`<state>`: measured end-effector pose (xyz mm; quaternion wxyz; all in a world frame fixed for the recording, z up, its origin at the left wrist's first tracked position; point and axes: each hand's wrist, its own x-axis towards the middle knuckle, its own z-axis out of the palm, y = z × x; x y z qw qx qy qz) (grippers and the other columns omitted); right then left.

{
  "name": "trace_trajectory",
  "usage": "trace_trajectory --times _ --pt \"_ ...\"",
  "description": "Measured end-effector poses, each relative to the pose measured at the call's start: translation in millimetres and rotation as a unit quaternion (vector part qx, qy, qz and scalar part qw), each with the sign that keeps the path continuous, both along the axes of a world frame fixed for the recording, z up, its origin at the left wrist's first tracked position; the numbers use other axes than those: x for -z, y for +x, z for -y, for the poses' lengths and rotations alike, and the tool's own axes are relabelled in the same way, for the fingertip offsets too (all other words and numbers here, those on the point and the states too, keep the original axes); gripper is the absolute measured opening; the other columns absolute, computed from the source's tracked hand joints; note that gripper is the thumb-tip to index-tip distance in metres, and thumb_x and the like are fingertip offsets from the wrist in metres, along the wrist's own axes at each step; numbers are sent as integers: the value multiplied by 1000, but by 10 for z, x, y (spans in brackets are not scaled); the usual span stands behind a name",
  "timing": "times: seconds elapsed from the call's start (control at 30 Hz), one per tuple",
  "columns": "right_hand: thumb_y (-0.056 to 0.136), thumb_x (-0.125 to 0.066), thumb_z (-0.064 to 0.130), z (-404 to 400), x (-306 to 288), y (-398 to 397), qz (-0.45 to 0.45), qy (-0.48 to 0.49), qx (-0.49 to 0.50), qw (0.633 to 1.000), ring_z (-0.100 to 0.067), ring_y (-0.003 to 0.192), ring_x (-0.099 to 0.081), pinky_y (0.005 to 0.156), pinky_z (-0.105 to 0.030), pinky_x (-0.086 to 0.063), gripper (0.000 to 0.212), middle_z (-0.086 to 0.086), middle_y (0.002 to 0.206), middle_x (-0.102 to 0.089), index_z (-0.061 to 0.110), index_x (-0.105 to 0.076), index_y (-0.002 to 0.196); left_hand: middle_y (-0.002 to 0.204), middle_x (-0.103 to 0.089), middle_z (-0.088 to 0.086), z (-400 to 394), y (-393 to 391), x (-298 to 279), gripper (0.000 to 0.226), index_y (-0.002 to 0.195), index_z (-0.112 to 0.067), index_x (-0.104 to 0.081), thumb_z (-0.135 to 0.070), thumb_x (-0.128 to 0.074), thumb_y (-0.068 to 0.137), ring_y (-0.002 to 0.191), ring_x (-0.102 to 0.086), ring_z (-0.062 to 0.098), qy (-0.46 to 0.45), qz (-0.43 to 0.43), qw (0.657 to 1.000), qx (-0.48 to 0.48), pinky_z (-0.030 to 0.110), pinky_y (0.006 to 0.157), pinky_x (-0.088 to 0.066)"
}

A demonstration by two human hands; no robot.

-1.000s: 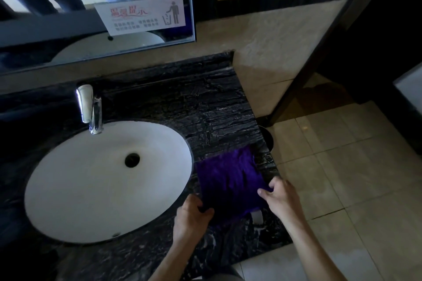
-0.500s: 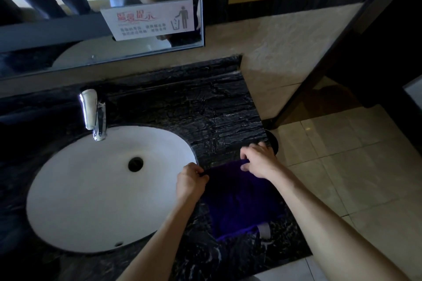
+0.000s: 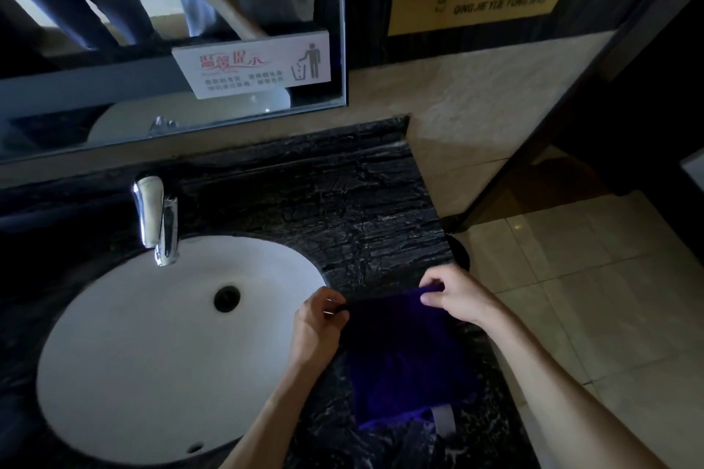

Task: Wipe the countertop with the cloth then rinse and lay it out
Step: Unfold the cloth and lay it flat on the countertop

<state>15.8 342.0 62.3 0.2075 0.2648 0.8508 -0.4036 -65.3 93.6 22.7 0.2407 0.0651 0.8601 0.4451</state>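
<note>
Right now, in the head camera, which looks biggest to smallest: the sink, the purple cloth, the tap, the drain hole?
1. Sink
2. Purple cloth
3. Tap
4. Drain hole

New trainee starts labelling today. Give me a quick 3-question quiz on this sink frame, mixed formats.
1. True or false: the purple cloth lies inside the sink basin.
2. Which hand pinches the cloth's far corner nearest the basin? A) left hand B) right hand
3. Fill in: the faucet stands at the basin's ____ rim, towards the mirror.

Key: 1 false, it lies on the black countertop right of the basin. 2 A. 3 far.
</note>
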Motion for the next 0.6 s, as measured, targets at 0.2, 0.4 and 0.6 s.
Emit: trace_trajectory --times 0.2,0.4,0.6 --pt "87 -75 0 -97 98 -165 -81 -114 190 972 -6 94 -62 82 -27 -53 21 -4 106 -70 12 -75 104 81 -74 4 -116 -316 20 19 95 -10 -76 4 -71 83 77 -71 22 2 -9 1000 -5 33 71 -56" --pt "92 -62 -10 -286 138 -586 -98 -161 242 952 -22 102 -67 89 -39 -56 36 -2 108 -69 22 -75 101 78 -66 2 -355 -702 -66 10 95 -9 -66 -1 -64 90 70 -60 19 3 -6 1000 -30 27 61 -47" --pt "86 -69 -8 -422 72 -1074 -201 -127 288 927 -22 104 -67 86 -30 -50 32 -10 109 -72 18 -71 103 82 -69 3 -590 -1169 -137 15 96 -12 -66 1 -64 89 72 -65 22 31 -29 997 -67 47 69 -58"
